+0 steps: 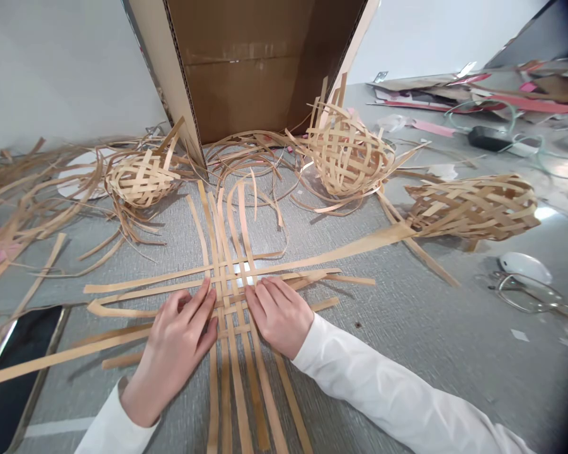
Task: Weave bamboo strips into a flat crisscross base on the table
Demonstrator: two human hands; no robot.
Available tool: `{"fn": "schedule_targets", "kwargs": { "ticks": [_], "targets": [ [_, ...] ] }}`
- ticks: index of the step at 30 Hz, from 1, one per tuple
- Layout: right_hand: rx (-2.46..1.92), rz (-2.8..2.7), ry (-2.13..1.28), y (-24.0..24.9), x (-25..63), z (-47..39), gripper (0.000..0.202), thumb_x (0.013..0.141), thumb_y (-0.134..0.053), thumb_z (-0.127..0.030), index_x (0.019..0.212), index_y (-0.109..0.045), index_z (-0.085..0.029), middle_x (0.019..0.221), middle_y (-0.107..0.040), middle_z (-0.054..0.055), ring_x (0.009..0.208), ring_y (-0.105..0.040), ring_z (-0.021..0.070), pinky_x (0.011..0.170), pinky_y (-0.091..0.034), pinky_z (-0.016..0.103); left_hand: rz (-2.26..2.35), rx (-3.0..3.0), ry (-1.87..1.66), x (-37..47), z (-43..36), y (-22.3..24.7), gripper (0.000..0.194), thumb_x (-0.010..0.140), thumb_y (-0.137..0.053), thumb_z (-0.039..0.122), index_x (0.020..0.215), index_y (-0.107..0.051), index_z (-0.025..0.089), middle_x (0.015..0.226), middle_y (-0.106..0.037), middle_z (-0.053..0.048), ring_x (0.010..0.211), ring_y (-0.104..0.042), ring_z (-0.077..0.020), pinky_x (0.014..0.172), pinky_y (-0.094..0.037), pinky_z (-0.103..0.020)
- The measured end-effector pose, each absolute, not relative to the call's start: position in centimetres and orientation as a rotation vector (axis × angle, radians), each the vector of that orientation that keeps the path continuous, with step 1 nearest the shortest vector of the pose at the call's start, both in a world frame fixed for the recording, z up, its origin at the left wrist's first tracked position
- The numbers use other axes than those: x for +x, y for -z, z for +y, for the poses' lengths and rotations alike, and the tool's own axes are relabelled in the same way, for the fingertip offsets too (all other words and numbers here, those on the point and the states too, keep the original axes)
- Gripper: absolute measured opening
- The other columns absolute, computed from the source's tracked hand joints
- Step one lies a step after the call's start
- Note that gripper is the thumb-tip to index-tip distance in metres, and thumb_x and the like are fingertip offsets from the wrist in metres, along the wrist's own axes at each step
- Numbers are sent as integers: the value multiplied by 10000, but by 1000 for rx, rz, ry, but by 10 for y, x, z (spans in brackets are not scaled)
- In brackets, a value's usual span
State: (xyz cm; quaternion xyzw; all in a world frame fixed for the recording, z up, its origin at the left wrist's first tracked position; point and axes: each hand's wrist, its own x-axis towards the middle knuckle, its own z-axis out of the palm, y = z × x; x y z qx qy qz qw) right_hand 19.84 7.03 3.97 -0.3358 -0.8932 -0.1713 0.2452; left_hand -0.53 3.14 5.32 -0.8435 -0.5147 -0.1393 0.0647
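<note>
Flat tan strips, probably bamboo, cross over and under each other in a small woven mat [234, 309] on the grey tabletop, their long loose ends reaching out on all sides. At the mat's left edge rests my left hand [180, 340], fingers stretched out with the tips on the strips and the thumb held apart below. My right hand [280, 313] is at the opposite edge, its fingers bent and pressed together on a crosswise strip; the exact pinch is hidden under the fingers. One long crosswise strip [341, 249] runs off to the right beyond my right hand.
An open cardboard box [260, 82] stands behind. Woven baskets lie around it: a small one [144, 180] left, a rounder one [350, 154] right, a long one [478, 205] farther right. A phone [21, 372], glasses [525, 293], a white mouse [525, 267] and loose strips [42, 176] lie about.
</note>
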Motion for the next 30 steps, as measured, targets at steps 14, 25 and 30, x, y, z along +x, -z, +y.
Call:
{"fn": "schedule_targets", "kwargs": {
  "ticks": [14,25,30],
  "targets": [
    [-936,-2364,365,-38,201,73,182,865,-500,-60,891,-678,-86,672,-600,43,659,-599,163,783,-504,316,-1604,-2547,370,-7,30,-53,329,913,-456,230,1201,-591,149,1296,-584,-86,990,-548,-285,867,-479,-444],
    [-808,-2213,63,-33,226,69,193,882,-528,-89,1003,-673,-130,980,-702,78,986,-637,187,969,-473,342,-1412,-2704,355,-22,11,-57,463,921,-445,240,1373,-421,140,1358,-526,-96,1239,-488,-253,1015,-415,-424],
    [-773,-2224,-48,-29,228,67,227,897,-482,-117,1046,-653,-112,1046,-684,98,1059,-605,205,985,-469,370,-1400,-2787,280,-30,9,-58,580,894,-421,174,1454,-273,150,1417,-457,-90,1283,-449,-227,1043,-407,-383]
  ]
}}
